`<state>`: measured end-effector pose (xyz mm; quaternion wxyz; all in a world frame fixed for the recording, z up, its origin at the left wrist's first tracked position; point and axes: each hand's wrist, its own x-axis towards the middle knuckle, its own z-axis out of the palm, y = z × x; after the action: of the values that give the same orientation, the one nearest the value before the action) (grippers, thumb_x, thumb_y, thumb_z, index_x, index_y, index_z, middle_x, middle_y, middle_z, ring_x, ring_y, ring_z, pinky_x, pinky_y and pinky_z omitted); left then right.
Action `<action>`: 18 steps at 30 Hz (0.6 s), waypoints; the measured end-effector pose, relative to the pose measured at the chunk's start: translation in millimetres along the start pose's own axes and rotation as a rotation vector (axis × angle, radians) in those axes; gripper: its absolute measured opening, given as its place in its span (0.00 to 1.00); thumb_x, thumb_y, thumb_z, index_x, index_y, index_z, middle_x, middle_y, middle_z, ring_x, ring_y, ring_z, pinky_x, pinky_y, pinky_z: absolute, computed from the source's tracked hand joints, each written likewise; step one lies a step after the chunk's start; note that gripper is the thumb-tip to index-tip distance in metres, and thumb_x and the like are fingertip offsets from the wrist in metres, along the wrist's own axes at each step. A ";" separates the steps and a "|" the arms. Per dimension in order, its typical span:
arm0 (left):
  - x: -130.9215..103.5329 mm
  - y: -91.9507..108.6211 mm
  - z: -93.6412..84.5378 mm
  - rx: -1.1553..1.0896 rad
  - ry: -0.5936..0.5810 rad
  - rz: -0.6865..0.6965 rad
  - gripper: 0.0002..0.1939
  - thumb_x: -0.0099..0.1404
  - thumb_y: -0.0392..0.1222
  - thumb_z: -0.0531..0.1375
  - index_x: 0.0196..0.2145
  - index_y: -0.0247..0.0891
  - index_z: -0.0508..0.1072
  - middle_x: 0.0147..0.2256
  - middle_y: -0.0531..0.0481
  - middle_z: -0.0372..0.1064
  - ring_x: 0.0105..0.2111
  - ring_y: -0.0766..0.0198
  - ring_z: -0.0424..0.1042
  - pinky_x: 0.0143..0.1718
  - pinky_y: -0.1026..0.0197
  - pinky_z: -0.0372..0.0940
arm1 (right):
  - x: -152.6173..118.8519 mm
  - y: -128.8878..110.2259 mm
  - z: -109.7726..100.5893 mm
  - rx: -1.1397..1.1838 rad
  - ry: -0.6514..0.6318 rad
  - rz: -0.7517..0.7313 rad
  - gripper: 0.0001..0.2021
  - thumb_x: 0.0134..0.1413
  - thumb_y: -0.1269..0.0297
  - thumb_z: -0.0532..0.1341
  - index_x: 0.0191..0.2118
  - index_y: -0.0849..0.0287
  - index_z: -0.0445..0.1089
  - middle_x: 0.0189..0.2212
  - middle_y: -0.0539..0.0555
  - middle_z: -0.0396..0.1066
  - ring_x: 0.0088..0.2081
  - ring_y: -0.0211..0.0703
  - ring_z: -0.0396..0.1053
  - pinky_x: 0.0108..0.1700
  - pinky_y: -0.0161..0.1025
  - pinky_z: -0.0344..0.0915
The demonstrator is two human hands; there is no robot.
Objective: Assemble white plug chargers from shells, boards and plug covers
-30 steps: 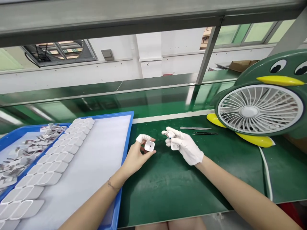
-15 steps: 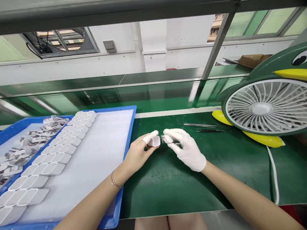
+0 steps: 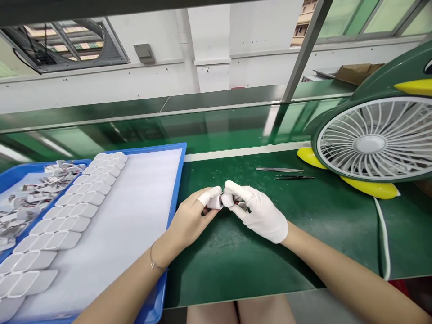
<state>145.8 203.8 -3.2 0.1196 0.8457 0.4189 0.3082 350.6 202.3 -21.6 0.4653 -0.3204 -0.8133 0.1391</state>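
Brought nearer, a part (image 3: 222,200) pinched by right grip (image 3: 261,211) is held just right of housing (image 3: 213,203) pinched by left grip (image 3: 194,218).

left grip (image 3: 191,218) partly hides the white housing (image 3: 213,204); the green fan (image 3: 370,144) is cut off right.

Green tabletop (image 3: 236,270)'s got two blue trays (image 3: 177,180) left, silver tweezers (image 3: 279,170) and black tweezers (image 3: 293,177) mid-right, plus a bird-shaped fan (image 3: 370,144).

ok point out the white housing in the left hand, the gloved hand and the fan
White housing (image 3: 213,204): head view, side wall
Gloved right hand (image 3: 265,216): head view, back of glove
Fan (image 3: 371,144): head view, centre hub
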 end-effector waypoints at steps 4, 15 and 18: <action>-1.0 1.2 2.1 0.041 0.012 0.031 0.19 0.65 0.39 0.57 0.54 0.40 0.65 0.46 0.44 0.73 0.42 0.59 0.73 0.36 0.61 0.71 | -1.6 1.6 1.1 -0.044 -0.018 -0.012 0.37 0.57 0.79 0.52 0.67 0.43 0.39 0.36 0.51 0.69 0.35 0.43 0.68 0.37 0.40 0.71; -3.3 12.5 4.5 0.067 -0.086 -0.090 0.18 0.65 0.42 0.58 0.53 0.40 0.66 0.35 0.49 0.72 0.28 0.64 0.71 0.30 0.63 0.68 | -9.0 4.3 7.1 -0.081 -0.067 0.052 0.36 0.55 0.78 0.52 0.66 0.45 0.43 0.32 0.52 0.65 0.29 0.42 0.66 0.32 0.40 0.69; -1.9 11.3 2.2 0.110 -0.082 0.059 0.16 0.66 0.40 0.57 0.52 0.41 0.67 0.35 0.49 0.73 0.30 0.63 0.72 0.32 0.62 0.68 | -9.6 5.8 6.7 -0.007 -0.097 0.118 0.35 0.56 0.77 0.54 0.66 0.46 0.45 0.34 0.52 0.67 0.31 0.43 0.68 0.34 0.42 0.70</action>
<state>153.4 195.4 -0.5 0.0810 0.8750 0.4046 0.2531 350.7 200.9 -34.6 0.4153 -0.3624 -0.8150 0.1788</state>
